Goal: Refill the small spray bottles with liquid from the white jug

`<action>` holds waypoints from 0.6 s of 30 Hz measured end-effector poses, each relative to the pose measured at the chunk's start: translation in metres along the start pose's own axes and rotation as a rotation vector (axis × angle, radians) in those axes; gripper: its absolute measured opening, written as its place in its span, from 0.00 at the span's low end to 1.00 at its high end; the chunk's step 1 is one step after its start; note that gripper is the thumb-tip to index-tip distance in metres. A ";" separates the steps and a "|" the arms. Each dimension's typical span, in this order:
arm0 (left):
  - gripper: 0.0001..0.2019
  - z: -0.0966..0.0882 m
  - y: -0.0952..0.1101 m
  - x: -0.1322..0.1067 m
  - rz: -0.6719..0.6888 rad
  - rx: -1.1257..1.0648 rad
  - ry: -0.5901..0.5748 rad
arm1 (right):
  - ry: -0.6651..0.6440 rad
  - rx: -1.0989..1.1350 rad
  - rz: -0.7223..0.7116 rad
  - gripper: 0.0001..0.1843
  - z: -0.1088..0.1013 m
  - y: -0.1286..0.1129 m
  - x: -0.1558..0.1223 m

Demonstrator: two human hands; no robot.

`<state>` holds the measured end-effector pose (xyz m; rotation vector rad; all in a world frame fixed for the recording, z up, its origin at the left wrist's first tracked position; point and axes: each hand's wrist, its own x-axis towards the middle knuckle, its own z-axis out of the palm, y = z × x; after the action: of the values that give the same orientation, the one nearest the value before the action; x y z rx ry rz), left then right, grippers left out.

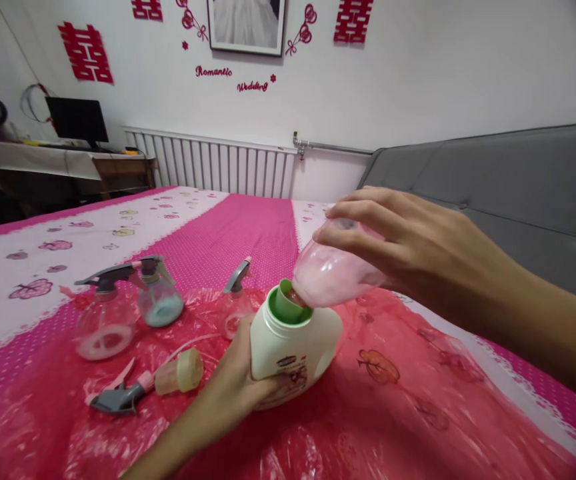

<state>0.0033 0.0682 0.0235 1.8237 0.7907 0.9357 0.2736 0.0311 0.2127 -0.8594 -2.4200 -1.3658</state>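
Our right fingers [363,203] are clamped around the base of the pink bottle [333,273], a thin, translucent, rounded plastic shell tipped down so its mouth meets the green neck [288,303] of the white bottle [293,347]. Our left fingers [273,385] wrap tight around the white bottle's lower body. It is opaque, smooth and squat-shouldered, leaning toward the pink one and resting on the red plastic sheet [393,413] in the middle of the bed [248,227]. As we judge it, the risk lies at that narrow joint: if the pink mouth slips off the green rim, whatever is inside could run down the white shoulder onto the sheet. The film is glossy and crumpled over a soft mattress, so the tilted white bottle has poor footing and could skid or tip if the left grip loosens. Squeezing the soft pink wall too hard could also make it spurt. Further left stand a clear spray bottle [103,327] and a bluish spray bottle [161,300], both with grey triggers. A loose trigger head [121,398] lies near them.
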 end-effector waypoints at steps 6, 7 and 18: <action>0.35 0.001 0.000 0.000 -0.001 -0.013 0.006 | 0.013 0.167 0.183 0.43 0.015 -0.006 -0.019; 0.35 0.001 -0.001 0.001 -0.002 -0.017 0.004 | 0.014 0.259 0.253 0.42 0.020 -0.009 -0.024; 0.38 0.000 -0.001 0.003 0.009 -0.013 -0.006 | -0.070 1.271 0.943 0.53 0.051 -0.053 -0.067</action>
<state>0.0049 0.0712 0.0236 1.8200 0.7714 0.9385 0.2997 0.0278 0.1171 -1.2641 -1.8195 0.5084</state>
